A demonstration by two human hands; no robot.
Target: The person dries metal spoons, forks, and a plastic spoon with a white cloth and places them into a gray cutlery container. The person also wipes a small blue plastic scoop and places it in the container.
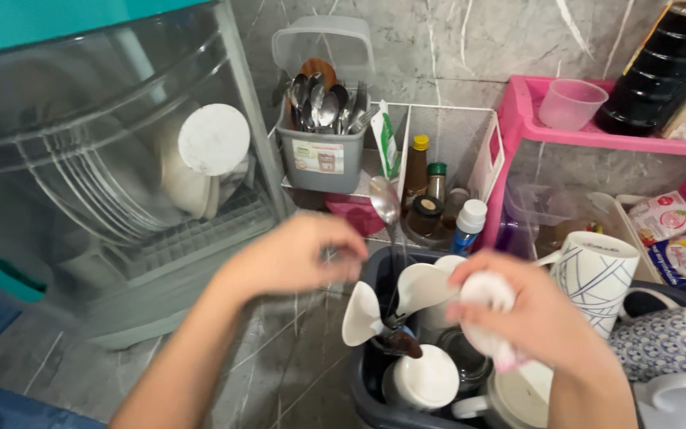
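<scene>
Right now my left hand [291,254] pinches the handle of a metal spoon [385,200], its bowl pointing up and away from me, just above the dark dish tub [375,274]. My right hand [529,314] is clenched on a white cloth [487,295], bunched at the near right of the spoon's handle; the blur keeps me from telling whether cloth and handle touch. To wipe it well, I judge, I should keep the left grip firm and low on the handle, wrap the cloth fully round the metal, and draw along its length rather than dab, holding it over the tub so drips fall there.

Below the spoon, the tub holds white ladles or scoops [422,286], a white lid [424,380] and dark cups crowded together. Just right of it stand a white mug with blue lines [597,274] and a blue patterned mug [664,342].

Farther off, a grey cutlery holder [323,155] full of spoons and forks sits against the marble wall, beside a white wire rack with sauce bottles [418,171]. A pink shelf [518,119] at the far right carries a clear cup [572,103]. On the left a clear-fronted dish cabinet [81,159] shows plates inside.
</scene>
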